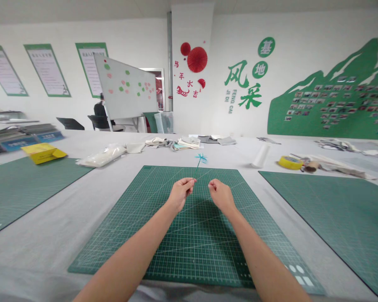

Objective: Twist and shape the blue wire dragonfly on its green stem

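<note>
My left hand [182, 193] pinches the lower end of a thin dark stem, which rises to a small blue flower-like piece [201, 157]. To its right, my right hand [221, 195] is closed, fingertips pressed together and turned toward the left hand; whatever they hold is too small to make out. A gap separates the two hands. Both are above a green cutting mat [182, 247] with a white grid.
More green mats lie left [34, 193] and right [337, 209]. Toward the back are a yellow packet [43, 153], a plastic bag [102, 155], cloth pieces [189, 142], a white roll [261, 156] and yellow tape [290, 162]. A seated person [100, 110] is beyond, by a whiteboard.
</note>
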Available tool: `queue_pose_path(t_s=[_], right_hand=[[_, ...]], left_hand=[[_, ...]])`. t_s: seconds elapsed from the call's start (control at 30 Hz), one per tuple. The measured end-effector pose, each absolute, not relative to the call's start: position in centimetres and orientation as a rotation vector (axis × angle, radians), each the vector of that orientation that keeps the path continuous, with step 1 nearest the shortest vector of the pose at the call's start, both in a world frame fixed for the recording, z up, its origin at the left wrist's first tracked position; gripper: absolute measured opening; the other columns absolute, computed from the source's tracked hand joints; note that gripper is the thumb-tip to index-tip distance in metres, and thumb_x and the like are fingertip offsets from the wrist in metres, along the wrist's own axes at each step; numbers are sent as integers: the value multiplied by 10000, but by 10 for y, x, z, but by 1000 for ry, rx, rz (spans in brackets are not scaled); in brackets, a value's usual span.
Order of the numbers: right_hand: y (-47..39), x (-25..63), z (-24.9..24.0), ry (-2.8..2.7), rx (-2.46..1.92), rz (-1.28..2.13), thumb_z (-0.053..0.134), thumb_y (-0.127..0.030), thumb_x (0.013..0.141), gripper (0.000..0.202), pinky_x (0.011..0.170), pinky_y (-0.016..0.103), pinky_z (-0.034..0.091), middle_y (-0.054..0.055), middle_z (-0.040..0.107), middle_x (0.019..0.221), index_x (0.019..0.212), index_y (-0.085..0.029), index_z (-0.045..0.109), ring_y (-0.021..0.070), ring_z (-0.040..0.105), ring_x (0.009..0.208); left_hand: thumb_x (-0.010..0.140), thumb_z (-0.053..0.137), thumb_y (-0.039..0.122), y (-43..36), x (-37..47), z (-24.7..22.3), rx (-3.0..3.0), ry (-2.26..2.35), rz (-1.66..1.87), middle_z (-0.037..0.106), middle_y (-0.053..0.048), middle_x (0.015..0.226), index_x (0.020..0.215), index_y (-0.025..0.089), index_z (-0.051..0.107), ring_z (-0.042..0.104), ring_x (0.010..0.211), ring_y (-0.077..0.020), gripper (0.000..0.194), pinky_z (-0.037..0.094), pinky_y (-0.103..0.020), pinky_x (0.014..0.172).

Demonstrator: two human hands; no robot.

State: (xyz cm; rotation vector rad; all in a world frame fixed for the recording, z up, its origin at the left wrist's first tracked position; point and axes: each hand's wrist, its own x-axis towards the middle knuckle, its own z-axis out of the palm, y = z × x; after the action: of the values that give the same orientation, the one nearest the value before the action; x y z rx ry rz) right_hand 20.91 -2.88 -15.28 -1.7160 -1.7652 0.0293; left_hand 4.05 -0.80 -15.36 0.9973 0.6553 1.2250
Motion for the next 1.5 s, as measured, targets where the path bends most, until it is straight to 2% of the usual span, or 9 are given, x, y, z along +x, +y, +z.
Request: queue_pose_path(t_s=[0.2, 0.4, 0.67, 0.87, 1.5], right_hand=[[-26, 217, -154, -1805, -1829, -8, 424, -210, 843, 164, 550, 234, 253, 8, 622, 661, 765, -200, 568, 137, 527, 607], [-24, 223, -155, -1800, -1932, -23, 421, -221, 852, 180, 550, 240, 256, 21, 636, 677, 771, -199, 580, 149, 548, 629], [-25, 229, -153, -1739, -2079, 2, 402, -214, 857, 214, 568, 249, 282, 47, 647, 716, 796, -197, 607, 166, 574, 674], [-25, 233, -154, -1713, -2155, -12, 389, -215, 845, 219, 568, 257, 292, 59, 656, 745, 790, -203, 600, 186, 591, 706], [-22, 247, -156, -1570, -2333, 27, 388, -222, 840, 225, 636, 293, 414, 106, 660, 819, 863, -193, 610, 232, 628, 792]], left_hand=[[631, 721, 275, -8, 39, -151, 1016, 684, 1240, 591, -13, 738, 772, 115, 659, 421, 503, -18, 222, 349, -171, 501], [631, 721, 272, -8, 38, -148, 992, 672, 1255, 562, 1, 654, 790, 109, 661, 416, 503, -26, 235, 338, -168, 493], [639, 717, 263, -8, 38, -147, 1005, 657, 1264, 590, -17, 732, 785, 108, 656, 418, 508, -20, 221, 337, -165, 487], [657, 708, 264, -7, 35, -145, 997, 614, 1256, 513, 22, 601, 799, 114, 657, 413, 502, -25, 213, 334, -156, 490], [678, 692, 320, -1, 27, -145, 1021, 618, 1272, 463, 27, 578, 845, 117, 662, 376, 475, -18, 265, 293, -131, 432]])
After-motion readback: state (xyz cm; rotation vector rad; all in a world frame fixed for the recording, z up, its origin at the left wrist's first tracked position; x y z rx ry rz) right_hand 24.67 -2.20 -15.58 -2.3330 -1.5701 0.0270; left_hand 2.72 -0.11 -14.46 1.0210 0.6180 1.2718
